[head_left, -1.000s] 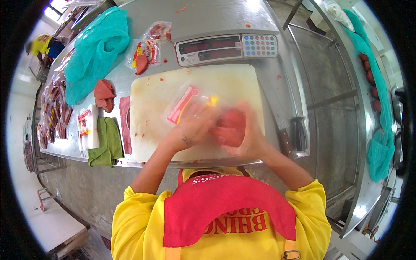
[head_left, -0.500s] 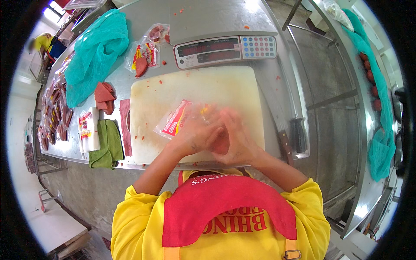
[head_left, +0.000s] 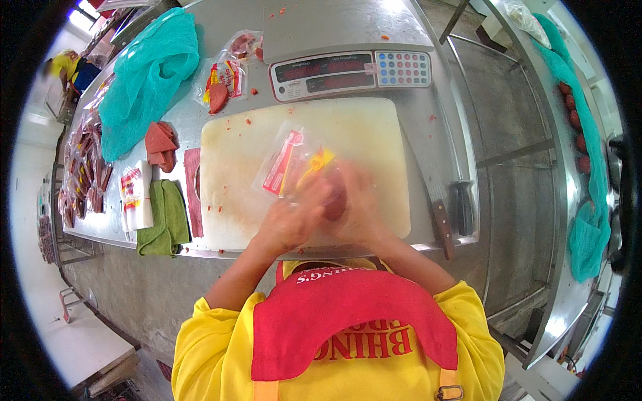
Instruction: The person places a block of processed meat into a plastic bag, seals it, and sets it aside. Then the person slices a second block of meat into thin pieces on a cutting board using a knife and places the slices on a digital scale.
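rounded dark-red meat [head_left: 336, 203] is cupped by the right hand [head_left: 363, 212], with the clear red-and-yellow plastic pouch [head_left: 287, 164] ahead of the left hand [head_left: 292, 218] (grip indeterminable).

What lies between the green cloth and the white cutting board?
A narrow reddish strip lies between the green cloth and the white cutting board; the head view shows it.

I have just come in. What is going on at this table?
A person's left hand touches a clear printed bag over a white cutting board, and reddish meat is between this hand and the right hand. Blur hides whether any meat is inside the bag. A knife lies right of the board.
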`<action>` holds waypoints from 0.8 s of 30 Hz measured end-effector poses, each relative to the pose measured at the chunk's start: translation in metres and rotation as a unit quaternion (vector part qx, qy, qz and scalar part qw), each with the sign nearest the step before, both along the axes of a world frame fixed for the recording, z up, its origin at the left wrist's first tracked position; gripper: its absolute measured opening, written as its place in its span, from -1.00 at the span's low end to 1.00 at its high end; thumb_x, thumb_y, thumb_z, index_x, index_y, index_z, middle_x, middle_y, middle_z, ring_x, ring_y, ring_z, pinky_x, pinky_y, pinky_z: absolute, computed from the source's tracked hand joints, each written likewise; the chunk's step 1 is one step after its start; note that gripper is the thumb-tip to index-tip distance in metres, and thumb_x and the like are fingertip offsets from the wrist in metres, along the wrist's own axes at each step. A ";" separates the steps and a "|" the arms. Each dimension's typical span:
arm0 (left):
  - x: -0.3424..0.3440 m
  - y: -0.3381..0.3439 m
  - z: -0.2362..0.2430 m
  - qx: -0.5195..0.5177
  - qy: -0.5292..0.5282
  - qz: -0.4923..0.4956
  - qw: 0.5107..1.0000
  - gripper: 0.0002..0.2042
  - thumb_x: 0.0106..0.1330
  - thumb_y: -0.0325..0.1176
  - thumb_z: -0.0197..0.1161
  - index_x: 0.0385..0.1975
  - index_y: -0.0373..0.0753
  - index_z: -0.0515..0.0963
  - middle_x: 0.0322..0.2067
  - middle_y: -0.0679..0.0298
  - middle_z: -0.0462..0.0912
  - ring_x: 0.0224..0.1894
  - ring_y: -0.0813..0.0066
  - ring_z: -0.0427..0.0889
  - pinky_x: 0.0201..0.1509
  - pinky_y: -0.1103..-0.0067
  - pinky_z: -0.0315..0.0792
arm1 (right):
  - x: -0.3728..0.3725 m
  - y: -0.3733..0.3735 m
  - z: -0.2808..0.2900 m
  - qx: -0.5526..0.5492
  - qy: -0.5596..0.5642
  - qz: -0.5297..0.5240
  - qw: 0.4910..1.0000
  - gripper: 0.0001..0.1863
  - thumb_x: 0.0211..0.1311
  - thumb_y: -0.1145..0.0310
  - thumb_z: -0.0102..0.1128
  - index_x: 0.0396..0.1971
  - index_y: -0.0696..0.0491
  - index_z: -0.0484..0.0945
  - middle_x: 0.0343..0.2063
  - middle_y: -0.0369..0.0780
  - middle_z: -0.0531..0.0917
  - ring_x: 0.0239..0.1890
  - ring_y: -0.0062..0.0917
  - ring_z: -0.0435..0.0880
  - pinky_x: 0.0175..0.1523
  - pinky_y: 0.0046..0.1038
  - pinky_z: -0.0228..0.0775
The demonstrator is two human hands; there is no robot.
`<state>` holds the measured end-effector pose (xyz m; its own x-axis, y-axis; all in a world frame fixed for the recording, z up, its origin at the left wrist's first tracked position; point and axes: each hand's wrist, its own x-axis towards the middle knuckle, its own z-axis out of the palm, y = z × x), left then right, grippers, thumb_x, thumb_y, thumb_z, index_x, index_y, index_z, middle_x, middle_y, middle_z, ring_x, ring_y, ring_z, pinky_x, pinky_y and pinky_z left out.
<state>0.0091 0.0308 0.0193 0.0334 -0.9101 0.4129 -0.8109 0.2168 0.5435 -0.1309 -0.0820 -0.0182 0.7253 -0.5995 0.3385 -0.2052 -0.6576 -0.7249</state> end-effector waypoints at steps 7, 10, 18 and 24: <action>-0.029 0.040 -0.027 0.088 0.246 0.262 0.929 -0.72 0.15 -0.54 0.26 -0.14 -0.33 0.43 -0.27 0.09 0.53 -0.38 0.54 0.59 -0.41 0.64 0.46 | 0.001 -0.016 0.014 0.285 -0.067 -0.004 0.956 -0.08 -0.34 0.23 0.53 0.13 0.16 0.26 -0.08 -0.06 0.46 -0.04 -0.24 0.46 0.06 -0.25 0.32; -0.029 0.017 -0.039 -0.021 0.229 0.234 0.945 -0.51 0.14 -0.59 0.26 0.03 -0.35 0.19 -0.21 0.13 0.53 -0.30 0.53 0.58 -0.30 0.69 0.47 | 0.001 -0.025 0.031 0.416 -0.053 -0.006 0.908 -0.15 -0.26 0.24 0.53 0.10 0.18 0.31 -0.16 -0.14 0.52 -0.14 -0.36 0.54 -0.01 -0.38 0.42; -0.020 -0.021 -0.011 -0.099 0.134 0.212 0.963 -0.69 0.16 -0.50 0.30 -0.14 -0.30 0.37 -0.25 0.20 0.53 -0.29 0.48 0.54 -0.22 0.58 0.46 | -0.001 -0.025 0.049 0.701 -0.139 -0.011 0.700 -0.39 -0.11 0.15 0.35 -0.04 0.11 0.38 -0.27 -0.20 0.54 -0.40 -0.53 0.56 -0.48 -0.51 0.44; -0.004 -0.027 -0.015 0.034 0.456 0.100 0.884 -0.89 0.35 -0.41 0.14 -0.29 -0.33 0.49 -0.39 0.38 0.52 -0.26 0.62 0.46 -0.19 0.64 0.37 | -0.003 -0.025 0.046 0.711 -0.185 0.036 0.678 -0.43 -0.07 0.10 0.31 -0.07 0.08 0.39 -0.30 -0.20 0.54 -0.38 -0.51 0.56 -0.46 -0.47 0.46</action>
<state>0.0047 0.0041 0.0040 0.4878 -0.8697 0.0756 -0.0475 0.0600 0.9971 -0.1337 -0.1074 0.0279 0.7935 -0.4781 -0.3766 0.1590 0.7601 -0.6300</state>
